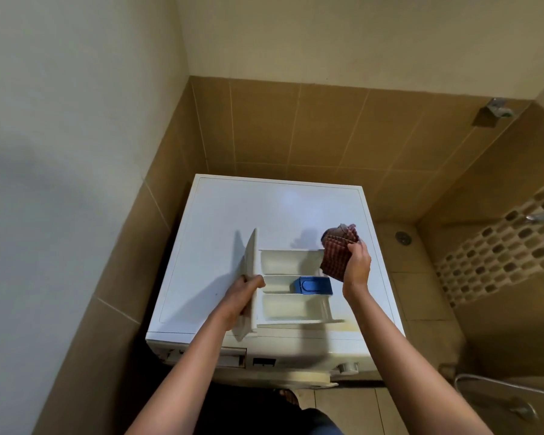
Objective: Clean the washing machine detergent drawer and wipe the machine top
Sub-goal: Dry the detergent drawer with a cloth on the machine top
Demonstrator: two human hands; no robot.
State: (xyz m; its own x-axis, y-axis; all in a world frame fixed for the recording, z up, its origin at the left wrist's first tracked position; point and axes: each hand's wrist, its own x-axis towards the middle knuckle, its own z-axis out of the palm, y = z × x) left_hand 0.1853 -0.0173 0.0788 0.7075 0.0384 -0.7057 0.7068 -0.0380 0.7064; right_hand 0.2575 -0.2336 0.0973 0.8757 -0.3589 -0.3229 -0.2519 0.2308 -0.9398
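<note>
Nearest, the left hand (247, 288) grips the drawer (291, 309) by its front panel, steadying it on the machine top (233, 208), long axis running left to right; the right hand (357, 265) holds a folded cloth (338, 254) just above the drawer's right end, closest to the compartments

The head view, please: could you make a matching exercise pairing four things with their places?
1 checked cloth
2 floor drain
3 detergent drawer
4 blue insert

a on the machine top, gripped by the left hand
b in the right hand
c in the tiled floor
d in the drawer's middle compartment

Pairs: 1-b, 2-c, 3-a, 4-d
</note>
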